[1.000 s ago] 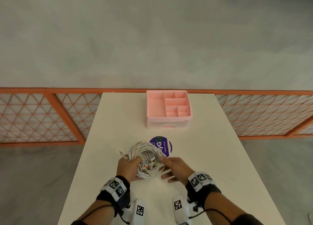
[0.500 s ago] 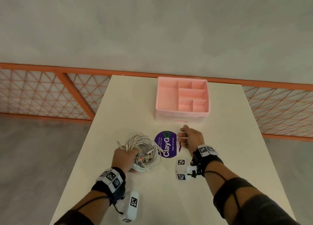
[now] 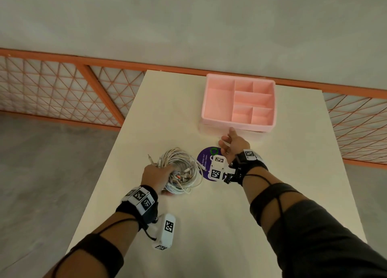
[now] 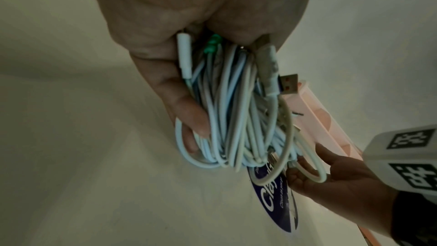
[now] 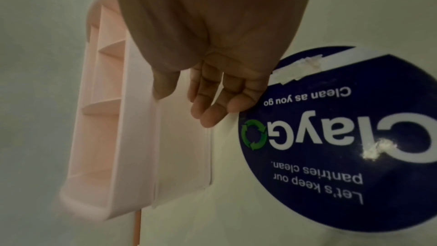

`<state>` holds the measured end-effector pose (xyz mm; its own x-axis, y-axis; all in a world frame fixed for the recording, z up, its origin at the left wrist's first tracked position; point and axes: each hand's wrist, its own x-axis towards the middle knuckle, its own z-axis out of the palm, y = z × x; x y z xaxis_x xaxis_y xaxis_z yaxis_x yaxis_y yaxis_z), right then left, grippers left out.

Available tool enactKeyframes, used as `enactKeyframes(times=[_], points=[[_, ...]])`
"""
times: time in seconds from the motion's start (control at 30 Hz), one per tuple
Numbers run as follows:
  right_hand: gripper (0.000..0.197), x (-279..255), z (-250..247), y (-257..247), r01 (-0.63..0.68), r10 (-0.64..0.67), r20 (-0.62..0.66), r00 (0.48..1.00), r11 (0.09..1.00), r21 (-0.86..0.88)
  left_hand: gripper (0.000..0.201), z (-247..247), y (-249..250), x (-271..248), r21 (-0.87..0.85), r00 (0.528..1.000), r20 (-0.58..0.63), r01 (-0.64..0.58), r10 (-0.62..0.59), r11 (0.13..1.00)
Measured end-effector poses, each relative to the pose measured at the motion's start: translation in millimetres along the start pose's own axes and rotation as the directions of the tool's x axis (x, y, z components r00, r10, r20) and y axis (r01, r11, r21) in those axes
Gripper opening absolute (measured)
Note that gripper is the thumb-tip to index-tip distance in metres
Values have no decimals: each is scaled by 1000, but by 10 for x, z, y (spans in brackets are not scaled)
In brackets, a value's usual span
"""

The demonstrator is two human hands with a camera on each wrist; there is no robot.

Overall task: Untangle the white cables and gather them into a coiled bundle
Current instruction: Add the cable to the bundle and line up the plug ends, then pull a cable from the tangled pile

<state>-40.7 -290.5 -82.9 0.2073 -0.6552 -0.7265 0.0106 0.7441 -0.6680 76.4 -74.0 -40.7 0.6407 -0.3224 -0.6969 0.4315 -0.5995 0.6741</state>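
A coiled bundle of white cables [image 3: 182, 171] rests on the cream table [image 3: 272, 183], left of centre. My left hand [image 3: 156, 176] grips its near-left side, fingers curled round the strands. In the left wrist view the cable bundle [image 4: 236, 115] runs through my left hand [image 4: 189, 111], with plugs and a USB connector [image 4: 287, 84] sticking out. My right hand [image 3: 233, 144] holds nothing and reaches toward the front of the pink organiser [image 3: 238, 104], fingers relaxed. In the right wrist view my right hand [image 5: 208, 98] hovers at the pink organiser's [image 5: 113, 137] front panel.
A round dark-blue sticker [image 3: 206, 162] lies flat on the table between the bundle and my right hand; it shows as the sticker [image 5: 343, 137] in the right wrist view. An orange lattice fence [image 3: 62, 93] runs behind the table. Grey floor lies on both sides.
My right hand left the cable bundle and moved forward and right to the pink organiser's front. My left hand kept its grip on the bundle. The head camera shifted its view.
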Motion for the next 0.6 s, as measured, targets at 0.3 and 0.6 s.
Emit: enactKeyframes(times=[0.3,0.6], points=[[26,-146,-50,195,-29,28,-34,999,999,-35,11,-20,-10,-29,20,999,2,-34,34,999],[20,-501,-223,543,-53,55,-36,998,997,59,9,-150,-68,-102,27,996,44,-77,76,997]])
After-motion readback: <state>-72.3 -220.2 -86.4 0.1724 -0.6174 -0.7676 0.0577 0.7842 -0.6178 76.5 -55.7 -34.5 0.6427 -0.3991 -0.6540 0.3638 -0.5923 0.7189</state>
